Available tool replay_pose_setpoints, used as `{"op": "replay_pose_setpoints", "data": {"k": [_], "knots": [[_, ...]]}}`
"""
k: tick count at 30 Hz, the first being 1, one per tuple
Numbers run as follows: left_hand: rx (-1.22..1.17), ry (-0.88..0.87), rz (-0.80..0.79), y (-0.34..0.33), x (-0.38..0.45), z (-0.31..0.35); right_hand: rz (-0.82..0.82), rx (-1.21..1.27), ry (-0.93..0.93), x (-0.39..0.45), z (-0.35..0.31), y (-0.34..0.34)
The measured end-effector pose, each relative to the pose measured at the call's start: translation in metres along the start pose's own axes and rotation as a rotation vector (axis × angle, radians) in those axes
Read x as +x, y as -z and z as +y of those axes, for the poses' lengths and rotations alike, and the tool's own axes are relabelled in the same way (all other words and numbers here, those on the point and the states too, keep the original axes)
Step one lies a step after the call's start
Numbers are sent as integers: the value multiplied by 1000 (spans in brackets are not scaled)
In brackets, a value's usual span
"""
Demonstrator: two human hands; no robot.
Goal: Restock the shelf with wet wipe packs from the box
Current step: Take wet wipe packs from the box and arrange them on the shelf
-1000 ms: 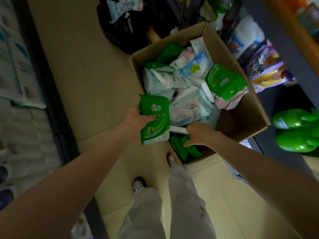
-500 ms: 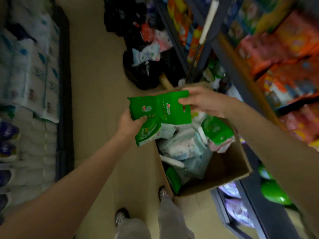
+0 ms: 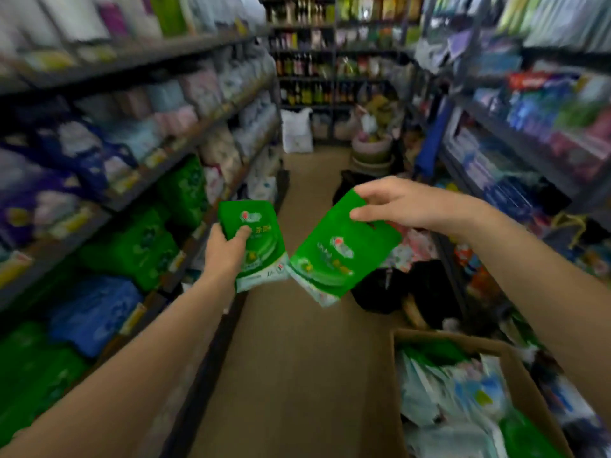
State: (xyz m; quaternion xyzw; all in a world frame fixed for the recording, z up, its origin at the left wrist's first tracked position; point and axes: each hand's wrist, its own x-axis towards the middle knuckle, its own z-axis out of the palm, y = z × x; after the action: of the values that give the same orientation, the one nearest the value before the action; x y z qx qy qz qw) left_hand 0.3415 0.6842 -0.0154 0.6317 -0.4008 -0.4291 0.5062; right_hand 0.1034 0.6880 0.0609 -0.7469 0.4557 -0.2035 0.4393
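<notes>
My left hand (image 3: 224, 252) grips a green wet wipe pack (image 3: 261, 256) upright at mid-height over the aisle, thumb across its front. My right hand (image 3: 400, 203) pinches the top edge of a second green wet wipe pack (image 3: 340, 256), which hangs tilted down to the left, its lower corner almost touching the first pack. The cardboard box (image 3: 525, 378) stands on the floor at lower right, full of several white, blue and green packs. The shelf (image 3: 185, 239) on the left carries green packs (image 3: 142, 249) close to my left hand.
Stocked shelves line both sides of a narrow aisle with a tan floor (image 3: 297, 358). Black bags (image 3: 396, 289) lie on the floor beyond the box by the right shelf. A white sack (image 3: 297, 130) and stacked baskets (image 3: 372, 153) stand at the far end.
My view has lifted from the box to the aisle. My right hand took a second green pack out of the box, and both hands rose with their packs, which now sit apart.
</notes>
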Motion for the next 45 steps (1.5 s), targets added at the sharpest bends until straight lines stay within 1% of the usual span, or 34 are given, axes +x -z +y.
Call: {"op": "replay_pose_setpoints", "data": {"k": [2,4,6,7,8,9,11,12,13,15,16,17,18,19,20,21,23,25,28,31,34,35,37,38,40,41,43,45], "knots": [[-91,25,-131,39,1,20,-70,-166,49,20,-52,-16],[-164,83,-303,76,-6,42,-65,-411,126,43,-107,-35],[-202,110,-409,109,-9,69,-15,-608,217,70,-159,-60],[-235,116,-439,128,-13,85,18,-655,252,82,-184,-74],[-261,94,-435,149,-12,100,55,-691,278,96,-206,-89],[-281,49,-425,170,-11,112,99,-723,311,107,-229,-105],[-284,-52,-462,220,-23,130,197,-737,409,129,-275,-136],[-225,-103,-444,246,-33,137,236,-707,470,138,-299,-151],[-158,-175,-385,274,-40,142,266,-667,546,146,-323,-167],[-78,-318,-202,330,-53,155,299,-584,729,155,-374,-197],[-65,-382,-127,357,-59,161,270,-511,816,157,-398,-210],[-49,-448,-59,383,-67,168,188,-428,865,158,-420,-221],[-17,-509,9,408,-74,175,45,-364,865,158,-439,-232],[40,-562,80,431,-83,180,-119,-345,842,159,-456,-243],[120,-605,147,452,-92,184,-239,-394,834,162,-471,-255],[209,-634,213,471,-100,189,-290,-487,866,166,-484,-269],[384,-659,341,504,-113,197,-242,-613,1009,178,-510,-298],[515,-646,452,529,-122,203,-183,-605,1140,189,-532,-323],[719,-595,559,548,-124,214,-231,-533,1257,206,-555,-336],[1021,-547,687,551,-108,230,-214,-596,1289,236,-566,-320],[1276,-583,789,545,-78,243,-165,-717,1220,284,-569,-283],[1358,-566,781,542,-63,245,-141,-744,1186,304,-568,-271],[1592,-483,703,538,-30,247,-94,-793,1127,346,-564,-257],[1719,-438,658,535,-12,245,-91,-802,1108,364,-562,-256],[1940,-368,558,533,24,240,-119,-741,1112,391,-562,-262],[2003,-310,516,531,38,239,-141,-692,1121,402,-564,-268],[2091,-122,466,531,59,237,-185,-617,1155,420,-570,-283],[2141,58,510,533,72,238,-227,-635,1187,436,-577,-307]]}}
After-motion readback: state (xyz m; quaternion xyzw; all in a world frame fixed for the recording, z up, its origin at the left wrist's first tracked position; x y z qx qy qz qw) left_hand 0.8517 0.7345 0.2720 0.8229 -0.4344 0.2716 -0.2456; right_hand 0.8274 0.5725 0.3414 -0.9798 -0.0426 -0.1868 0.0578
